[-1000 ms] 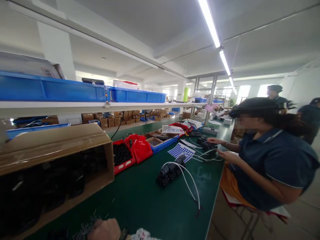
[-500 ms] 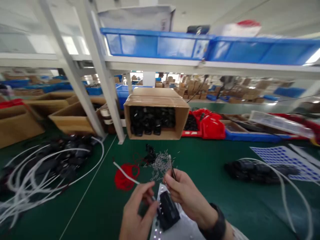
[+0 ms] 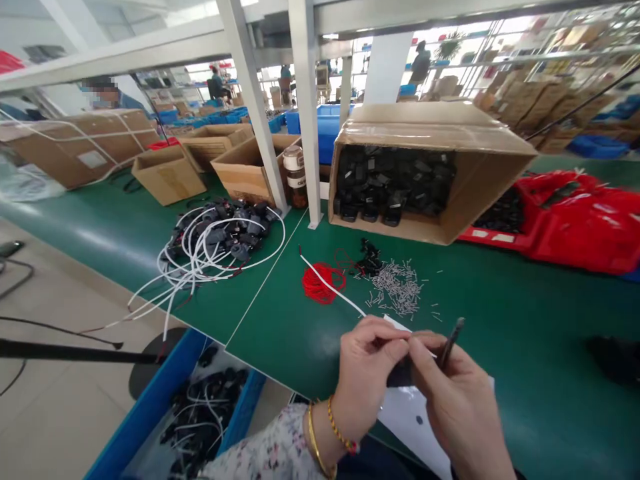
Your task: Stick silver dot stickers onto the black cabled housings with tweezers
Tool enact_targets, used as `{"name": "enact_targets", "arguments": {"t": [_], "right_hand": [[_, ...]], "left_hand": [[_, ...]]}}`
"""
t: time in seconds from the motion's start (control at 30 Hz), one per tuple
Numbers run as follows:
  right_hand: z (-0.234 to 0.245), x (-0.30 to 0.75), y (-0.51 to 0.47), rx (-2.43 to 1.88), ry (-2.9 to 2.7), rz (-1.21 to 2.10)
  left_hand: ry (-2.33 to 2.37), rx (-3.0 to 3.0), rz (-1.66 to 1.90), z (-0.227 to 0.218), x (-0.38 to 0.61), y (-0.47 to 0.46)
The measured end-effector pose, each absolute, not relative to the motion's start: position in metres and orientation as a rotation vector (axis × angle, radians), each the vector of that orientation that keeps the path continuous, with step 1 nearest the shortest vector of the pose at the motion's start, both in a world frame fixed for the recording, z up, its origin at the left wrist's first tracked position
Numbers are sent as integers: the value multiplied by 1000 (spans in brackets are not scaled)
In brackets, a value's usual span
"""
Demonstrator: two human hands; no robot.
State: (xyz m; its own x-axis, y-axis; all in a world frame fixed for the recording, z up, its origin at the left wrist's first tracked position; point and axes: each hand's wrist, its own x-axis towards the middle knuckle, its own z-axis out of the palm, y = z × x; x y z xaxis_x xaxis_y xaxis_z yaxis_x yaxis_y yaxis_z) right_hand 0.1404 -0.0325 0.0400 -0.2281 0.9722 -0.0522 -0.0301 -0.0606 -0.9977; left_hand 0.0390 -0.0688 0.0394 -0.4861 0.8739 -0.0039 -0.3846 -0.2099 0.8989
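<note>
My left hand (image 3: 367,363) is closed, thumb and fingers pinched, with a white cable (image 3: 333,287) running out of it toward the back left. Its fingertips meet those of my right hand (image 3: 460,393). A slim dark rod-like tool (image 3: 451,340) sticks up out of my closed right hand. Under the joined fingertips a black part (image 3: 400,375) shows, mostly covered by the hands. Below it lies a white sheet (image 3: 417,427). Just beyond the hands are a heap of small silvery pins or screws (image 3: 400,287), a red wire coil (image 3: 320,283) and small black pieces (image 3: 370,257).
A tipped cardboard box (image 3: 480,193) of black parts stands behind, with red bins (image 3: 585,227) at its right. Black parts with white cables (image 3: 220,233) are piled left. A blue crate (image 3: 150,407) sits below the table edge. A shelf post (image 3: 306,120) rises behind.
The view has swung left and down, bringing in the floor and blue crate. My hands have come together; their fingertips now touch over the black part.
</note>
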Motion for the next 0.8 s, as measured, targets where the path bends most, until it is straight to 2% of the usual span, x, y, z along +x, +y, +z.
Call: {"name": "enact_targets", "arguments": {"t": [0.13,0.27,0.47,0.67,0.8], "right_hand": [[40,138,-37,-1043,-1738,873],[37,138,-37,-1053,-1838,731],[31,147,-36,-1117,-1797,747],[31,138,-46,-950,-1934,672],[31,155,-39,-963,-1733,1005]], "left_hand": [[863,299,1761,40,44,-70],[740,108,1678,44,42,-73],[703,-137,1577,37,35,-75],[674,-308,1496,36,38,-73],[725,-171,1492,29,28,-77]]}}
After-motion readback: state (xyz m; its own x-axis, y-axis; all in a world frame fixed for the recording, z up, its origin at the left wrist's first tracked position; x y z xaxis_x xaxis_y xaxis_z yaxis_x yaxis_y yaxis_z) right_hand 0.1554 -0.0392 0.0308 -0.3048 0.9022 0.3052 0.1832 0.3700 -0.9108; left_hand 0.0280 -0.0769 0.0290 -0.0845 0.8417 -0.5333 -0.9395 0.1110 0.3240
